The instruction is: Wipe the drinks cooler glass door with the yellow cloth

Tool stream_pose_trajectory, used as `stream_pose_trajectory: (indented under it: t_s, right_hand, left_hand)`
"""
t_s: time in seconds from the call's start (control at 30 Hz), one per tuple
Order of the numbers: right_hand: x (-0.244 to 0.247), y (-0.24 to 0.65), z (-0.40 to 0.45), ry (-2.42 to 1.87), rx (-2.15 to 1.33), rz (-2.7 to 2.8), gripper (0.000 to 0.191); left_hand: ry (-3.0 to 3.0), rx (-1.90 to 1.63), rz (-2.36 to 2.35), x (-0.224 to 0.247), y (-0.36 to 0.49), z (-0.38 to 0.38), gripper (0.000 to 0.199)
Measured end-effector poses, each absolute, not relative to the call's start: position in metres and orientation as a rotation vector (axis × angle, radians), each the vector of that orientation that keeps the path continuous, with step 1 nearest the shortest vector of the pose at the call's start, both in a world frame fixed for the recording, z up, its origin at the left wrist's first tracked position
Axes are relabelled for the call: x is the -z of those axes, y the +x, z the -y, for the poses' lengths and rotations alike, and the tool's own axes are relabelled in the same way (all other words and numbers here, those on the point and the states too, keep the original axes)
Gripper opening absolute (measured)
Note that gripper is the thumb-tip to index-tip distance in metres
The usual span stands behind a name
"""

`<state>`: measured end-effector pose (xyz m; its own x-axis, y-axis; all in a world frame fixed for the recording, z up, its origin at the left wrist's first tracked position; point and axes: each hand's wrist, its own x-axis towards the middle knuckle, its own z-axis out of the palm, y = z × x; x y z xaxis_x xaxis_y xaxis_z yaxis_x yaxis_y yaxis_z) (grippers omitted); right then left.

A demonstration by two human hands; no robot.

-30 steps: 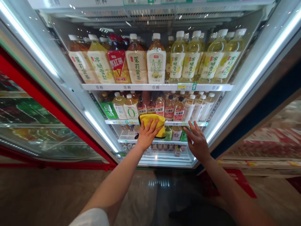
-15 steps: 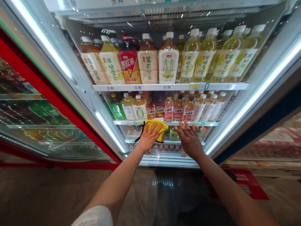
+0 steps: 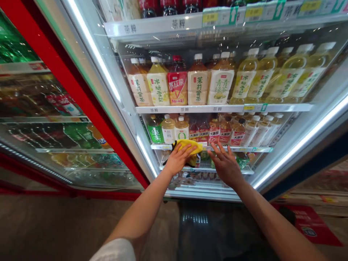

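My left hand (image 3: 179,156) lies over a yellow cloth (image 3: 196,146) with a dark edge, its fingers holding it in front of a lower shelf of the lit drinks cooler. Part of the cloth is hidden under the fingers. To its right, my right hand (image 3: 225,165) is spread open with nothing in it, fingertips close to the same shelf edge (image 3: 244,149). Whether the hands rest on glass or on the shelf front I cannot tell. Just above them stand small tea bottles, among them a white-labelled bottle (image 3: 181,129) and red-labelled bottles (image 3: 214,133).
Larger bottles, such as a red-labelled one (image 3: 177,87), fill the shelf above. Bright light strips (image 3: 94,50) run along the cooler's sides. A red-framed cooler (image 3: 89,116) stands at the left. On the floor at the right lies a red sign (image 3: 312,223).
The view has tilted up and turned left, bringing a higher shelf with price tags into sight. Both hands and the cloth stay near the same shelf edge, fingers little changed.
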<state>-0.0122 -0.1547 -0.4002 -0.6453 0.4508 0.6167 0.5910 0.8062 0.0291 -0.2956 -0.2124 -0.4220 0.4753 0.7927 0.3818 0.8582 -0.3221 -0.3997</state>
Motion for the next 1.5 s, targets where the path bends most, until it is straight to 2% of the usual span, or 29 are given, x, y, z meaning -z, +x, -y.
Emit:
stream_pose_trajectory:
  t_s: [0.17,0.37,0.6,0.8,1.0,1.17,1.27,1.5]
  right_hand:
    - [0.402,-0.032,0.161,-0.800,0.329,2.362,0.063]
    - [0.405,-0.056,0.168,-0.774,0.358,2.353,0.061]
    - [0.405,-0.088,0.180,-0.831,0.326,2.328,0.068]
    - [0.397,-0.095,0.184,-0.755,0.381,2.402,0.071]
    - [0.389,-0.098,0.183,-0.739,0.435,2.416,0.081]
    - [0.381,-0.109,0.187,-0.645,0.430,2.437,0.086]
    - [0.379,-0.113,0.187,-0.636,0.408,2.427,0.086]
    - [0.382,-0.100,0.186,-0.567,0.373,2.442,0.087]
  left_hand:
    - [-1.894,0.287,1.667,0.432,-0.332,0.228,0.044]
    - [-1.967,0.272,1.665,0.460,-0.370,0.246,0.037]
    - [-1.727,0.443,1.841,0.467,-0.404,0.256,0.055]
    - [-1.838,0.440,1.765,0.456,-0.431,0.269,0.063]
    - [-1.533,0.683,2.077,0.456,-0.449,0.285,0.081]
    - [-1.664,0.799,1.957,0.435,-0.455,0.286,0.089]
    - [-1.459,1.026,2.025,0.424,-0.461,0.288,0.098]
    - [-1.371,1.264,2.207,0.447,-0.431,0.289,0.102]
